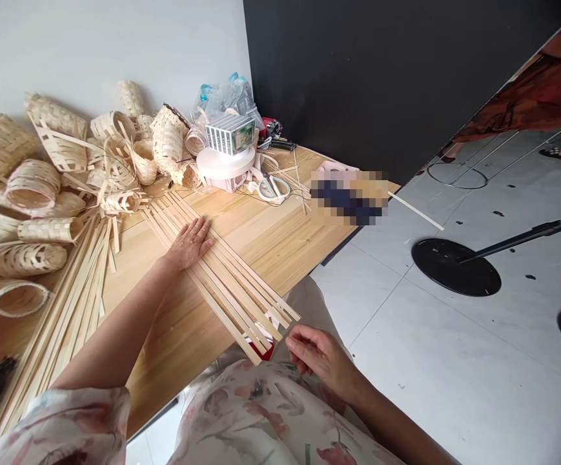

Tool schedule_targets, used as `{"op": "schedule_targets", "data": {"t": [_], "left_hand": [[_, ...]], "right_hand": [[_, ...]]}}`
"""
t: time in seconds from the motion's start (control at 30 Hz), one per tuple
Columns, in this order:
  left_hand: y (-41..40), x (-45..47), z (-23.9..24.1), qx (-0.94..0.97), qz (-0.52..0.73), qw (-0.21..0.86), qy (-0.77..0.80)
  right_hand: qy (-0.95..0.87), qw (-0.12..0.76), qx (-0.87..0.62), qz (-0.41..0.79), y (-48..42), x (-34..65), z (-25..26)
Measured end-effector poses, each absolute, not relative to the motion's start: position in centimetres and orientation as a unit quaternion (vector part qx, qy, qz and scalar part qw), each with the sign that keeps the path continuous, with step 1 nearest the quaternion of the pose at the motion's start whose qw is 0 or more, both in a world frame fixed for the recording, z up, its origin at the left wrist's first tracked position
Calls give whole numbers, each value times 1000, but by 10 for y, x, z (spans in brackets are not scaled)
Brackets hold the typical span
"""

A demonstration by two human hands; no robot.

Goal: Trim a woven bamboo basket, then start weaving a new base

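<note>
Flat pale bamboo strips (234,284) lie side by side on the wooden table, their near ends jutting past its edge above my lap. My left hand (192,244) rests flat across them, fingers stretched out. Close to the strips' near ends is my right hand (316,352), its fingers curled in; whether anything is between them is hidden. A small red item (262,351) shows beneath the strip ends. More long strips (79,290) lie in a bundle at the left, beside my left forearm.
Woven baskets (31,187) crowd the table's back left. Scissors (274,187) lie near a white round stand (226,163) bearing a box-like device (230,134). A black partition (348,84) rises behind. On the floor at right stands a round black base (456,267); another person's skirt (527,103) shows beyond.
</note>
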State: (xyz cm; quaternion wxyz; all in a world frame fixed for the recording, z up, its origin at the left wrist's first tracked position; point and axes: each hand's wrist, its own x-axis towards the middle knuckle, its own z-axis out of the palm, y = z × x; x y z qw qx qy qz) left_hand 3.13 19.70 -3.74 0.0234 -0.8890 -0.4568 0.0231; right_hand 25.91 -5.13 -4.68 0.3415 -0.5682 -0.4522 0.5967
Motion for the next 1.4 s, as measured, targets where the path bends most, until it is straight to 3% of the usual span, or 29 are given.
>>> {"op": "schedule_targets", "data": {"t": [0.33,0.67,1.4], "left_hand": [[190,33,-11,-897,26,34,-440],[72,46,12,-983,4,-48,-176],[50,28,-12,-982,26,-48,-181]], "right_hand": [[-386,383,-519,659,-54,255,-55],[-318,386,-533,683,-53,251,-57],[-294,440,-537,657,-50,237,-52]]}}
